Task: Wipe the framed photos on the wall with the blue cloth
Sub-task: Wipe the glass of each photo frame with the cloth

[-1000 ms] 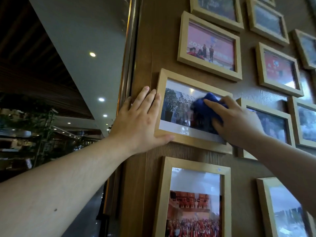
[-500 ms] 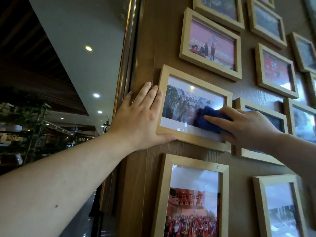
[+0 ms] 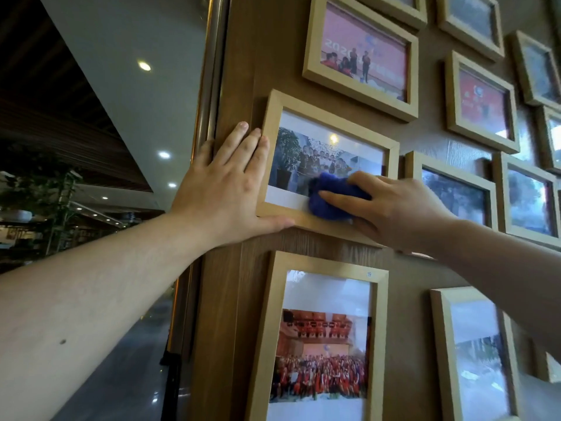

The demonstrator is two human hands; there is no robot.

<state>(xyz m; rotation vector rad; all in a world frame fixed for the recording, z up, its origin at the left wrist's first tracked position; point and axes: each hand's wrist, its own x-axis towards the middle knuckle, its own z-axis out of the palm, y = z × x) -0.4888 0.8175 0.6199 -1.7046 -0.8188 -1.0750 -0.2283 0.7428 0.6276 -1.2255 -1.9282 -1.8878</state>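
Wood-panelled wall [image 3: 425, 262] carries many light frames, and the frame [image 3: 331, 123] being cleaned sits braced by the left hand [image 3: 224, 192], fingers spread flat against its left edge. The right hand [image 3: 391, 208], clamped on the blue cloth [image 3: 331, 199], has slid down from mid-glass to the bottom edge, so this photo looks nearly finished.

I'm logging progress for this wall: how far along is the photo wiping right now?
Nothing shows as clearly finished; no frame's glass tells wiped from unwiped. In hand: the right hand presses the blue cloth on the lower edge of the group photo frame, while the left hand steadies its left side. Possibly left: the tall frame below, the red photo frame above and the frames to the right.
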